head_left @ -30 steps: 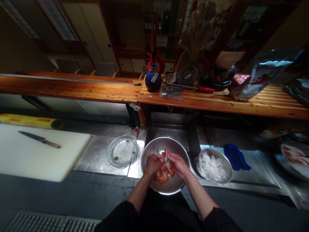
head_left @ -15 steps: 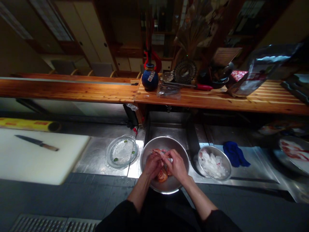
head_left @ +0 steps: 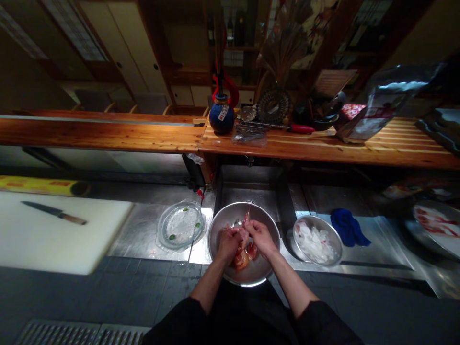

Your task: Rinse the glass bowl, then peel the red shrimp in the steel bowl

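Observation:
Both my hands work over a large steel bowl [head_left: 219, 225] standing in the sink. My left hand [head_left: 230, 243] and my right hand [head_left: 261, 236] are closed together on one pink shrimp [head_left: 246, 221], whose end sticks up between the fingers. More orange-red shrimp [head_left: 241, 258] lie in the bowl just below my hands. A smaller steel bowl [head_left: 316, 243] with white, ice-like pieces stands to the right.
A clear plate [head_left: 181, 225] with small green bits is left of the bowl. Far left lies a white cutting board [head_left: 53, 239] with a knife [head_left: 53, 212]. A blue cloth [head_left: 348, 226] lies right. A wooden counter [head_left: 143, 136] carries a blue vase [head_left: 221, 117].
My hands have shifted slightly over the bowl, and the shrimp they hold now points upward instead of lying sideways. The view has tilted a little.

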Motion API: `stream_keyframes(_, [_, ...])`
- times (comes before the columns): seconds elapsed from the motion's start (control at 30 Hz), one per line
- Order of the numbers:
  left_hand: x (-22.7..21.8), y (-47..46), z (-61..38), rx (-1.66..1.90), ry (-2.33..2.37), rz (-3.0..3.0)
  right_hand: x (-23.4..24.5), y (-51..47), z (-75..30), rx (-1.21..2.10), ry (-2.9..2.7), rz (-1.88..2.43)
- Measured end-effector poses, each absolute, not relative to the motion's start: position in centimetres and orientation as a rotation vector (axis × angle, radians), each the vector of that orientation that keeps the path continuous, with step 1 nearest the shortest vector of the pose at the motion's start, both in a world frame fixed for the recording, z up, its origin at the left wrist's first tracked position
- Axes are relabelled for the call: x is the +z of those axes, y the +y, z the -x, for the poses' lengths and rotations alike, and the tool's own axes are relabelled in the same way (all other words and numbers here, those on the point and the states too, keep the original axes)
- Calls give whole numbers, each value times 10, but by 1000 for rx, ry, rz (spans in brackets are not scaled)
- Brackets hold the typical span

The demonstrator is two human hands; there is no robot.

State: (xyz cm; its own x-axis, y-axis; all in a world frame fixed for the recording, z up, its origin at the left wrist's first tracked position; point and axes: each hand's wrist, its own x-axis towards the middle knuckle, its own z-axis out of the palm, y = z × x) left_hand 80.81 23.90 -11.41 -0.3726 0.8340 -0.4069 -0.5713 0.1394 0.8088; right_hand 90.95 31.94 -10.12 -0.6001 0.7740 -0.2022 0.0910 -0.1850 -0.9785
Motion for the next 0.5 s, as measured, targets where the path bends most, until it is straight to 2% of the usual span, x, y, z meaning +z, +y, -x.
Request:
stream_keyframes(0.07, [-115,238,-809,1504,1189,-281,-105,320,-907,2078,-1380,966])
stream_keyframes(0.13, [-116,238,-810,1478,1146,-262,-107,320,-908,2166,-1339,961])
stream_keyframes(0.33, [-125,242,-817,1620,1219,-114,-104,307,-927,1519,-2063,1154])
stream_keyframes(0.43, [-127,245,-818,1613,1238,-45,-101,304,-930,1396,-2164,1131])
stream_keyframes(0.5, [-127,246,-817,1586,1224,0,-101,304,-929,1450,-2103,1139])
